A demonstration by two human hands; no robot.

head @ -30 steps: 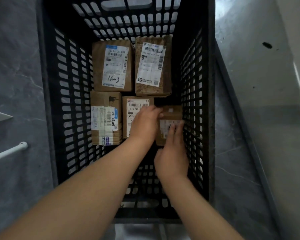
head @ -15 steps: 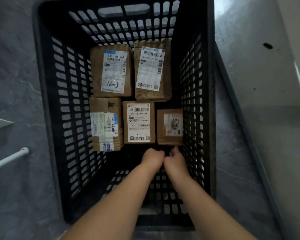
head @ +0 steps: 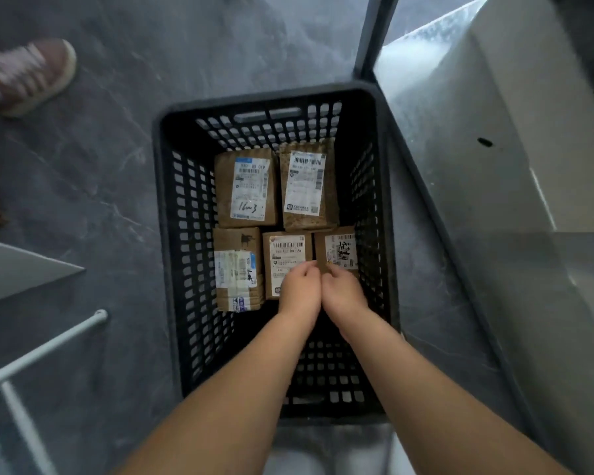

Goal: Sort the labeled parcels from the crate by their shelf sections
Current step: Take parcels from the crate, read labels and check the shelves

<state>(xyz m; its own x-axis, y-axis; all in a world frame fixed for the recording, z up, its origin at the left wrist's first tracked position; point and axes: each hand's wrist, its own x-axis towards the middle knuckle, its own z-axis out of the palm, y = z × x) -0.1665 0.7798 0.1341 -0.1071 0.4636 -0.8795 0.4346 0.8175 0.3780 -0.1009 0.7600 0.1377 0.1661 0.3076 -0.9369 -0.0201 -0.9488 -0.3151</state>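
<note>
Since half a second ago both hands have reached forward from the bare crate floor onto the front row of parcels, and the view has pulled back to show more floor around the crate.

The left hand (head: pixel 299 286) and right hand (head: pixel 343 289) are knuckles up and touching each other. Their fingers curl down where the middle parcel (head: pixel 287 252) meets the small right parcel (head: pixel 336 246). The fingertips are hidden, so I cannot tell whether either hand has hold of a parcel or only rests there. Left of them, the taped parcel (head: pixel 237 269) lies untouched.

Behind that row, the parcel with handwriting on its label (head: pixel 246 186) and its neighbour (head: pixel 307 185) lie flat, side by side, against the far wall of the black crate (head: pixel 271 94). Beyond the crate, a shoe (head: pixel 28 73) stands on the grey floor.

All five parcels are in the crate, so sorting of this batch looks barely begun. The next pick is probably one of the two parcels under the fingers.
</note>
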